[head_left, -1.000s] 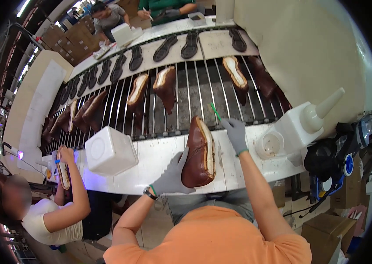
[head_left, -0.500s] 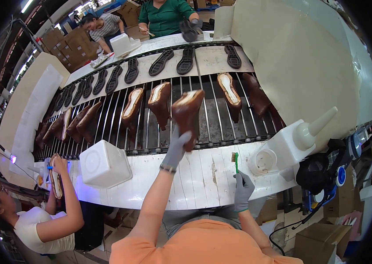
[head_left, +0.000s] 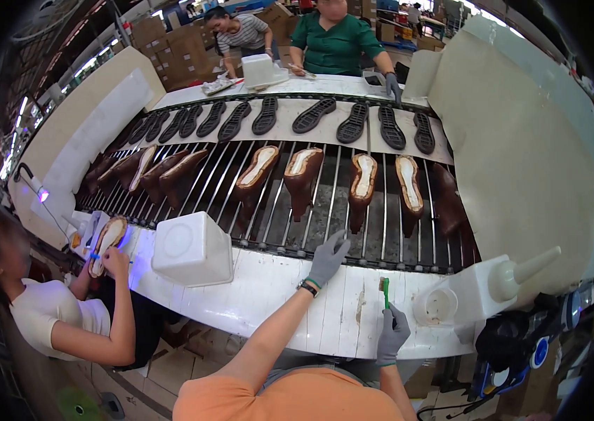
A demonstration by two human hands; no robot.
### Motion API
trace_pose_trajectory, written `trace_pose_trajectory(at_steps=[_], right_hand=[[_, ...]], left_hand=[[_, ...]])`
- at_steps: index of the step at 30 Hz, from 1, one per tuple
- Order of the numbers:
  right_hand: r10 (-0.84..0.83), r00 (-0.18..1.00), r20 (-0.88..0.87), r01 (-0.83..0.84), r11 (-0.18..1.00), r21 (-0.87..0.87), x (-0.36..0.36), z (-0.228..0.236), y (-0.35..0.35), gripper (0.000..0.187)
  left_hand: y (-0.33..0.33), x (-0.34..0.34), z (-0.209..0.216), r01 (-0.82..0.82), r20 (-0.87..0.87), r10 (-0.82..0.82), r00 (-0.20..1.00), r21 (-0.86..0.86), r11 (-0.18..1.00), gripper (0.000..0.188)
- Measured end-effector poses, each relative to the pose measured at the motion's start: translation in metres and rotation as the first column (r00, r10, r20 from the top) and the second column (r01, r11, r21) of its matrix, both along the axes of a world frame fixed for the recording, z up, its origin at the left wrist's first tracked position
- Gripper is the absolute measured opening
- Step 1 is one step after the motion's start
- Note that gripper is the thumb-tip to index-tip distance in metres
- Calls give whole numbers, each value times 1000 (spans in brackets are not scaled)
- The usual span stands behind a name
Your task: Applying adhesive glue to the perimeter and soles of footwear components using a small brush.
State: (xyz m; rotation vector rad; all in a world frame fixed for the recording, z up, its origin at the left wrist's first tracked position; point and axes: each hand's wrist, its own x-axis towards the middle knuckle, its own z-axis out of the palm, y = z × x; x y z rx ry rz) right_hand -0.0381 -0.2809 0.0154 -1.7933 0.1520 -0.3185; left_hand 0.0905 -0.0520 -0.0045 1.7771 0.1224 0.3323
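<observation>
My left hand (head_left: 328,261), in a grey glove, is over the near edge of the metal-bar rack with its fingers apart and nothing in them. Just beyond its fingertips, a brown shoe upper (head_left: 362,182) rests on the bars, its pale underside facing up. My right hand (head_left: 392,335), also gloved, is closed around a small toothbrush-like brush (head_left: 385,295) with a green handle, held bristles up above the white bench. More brown uppers lie along the rack, among them one upper (head_left: 409,186) to the right and another upper (head_left: 302,175) to the left.
Black soles (head_left: 353,123) line a pale strip behind the bars. On the white bench (head_left: 290,302) stand a white plastic container (head_left: 192,249) and a white spouted bottle (head_left: 486,288) beside a round cup (head_left: 437,306). A co-worker (head_left: 65,316) sits at left; others work across the rack.
My left hand has let go of the brown upper, which now rests on the rack, and has drawn back. The person in green has put down a black sole. My view has shifted.
</observation>
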Motion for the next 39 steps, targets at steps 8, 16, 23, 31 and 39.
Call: trace_pose_trajectory(at_steps=[8,16,23,31,39], right_hand=[[271,955,-125,-232,937,260,52,69,49,34],[640,650,-409,-598,763,244,103,40,150,35],[697,635,-333,-463,689,557,100,22,118,31],[707,638,-305,-417,651,635,99,27,112,30],[713,637,-293,-455,655,603,99,22,110,31]], left_hand=[[-19,-13,9,16,239,-128,962,423,906,36],[-93,-53,-34,213,121,-468,875,772,599,47],[-109,-55,-33,155,133,-435,891,810,566,51],[-113,-54,-27,147,141,-425,894,804,576,55],[-118,-50,-28,160,139,-452,881,811,562,59]])
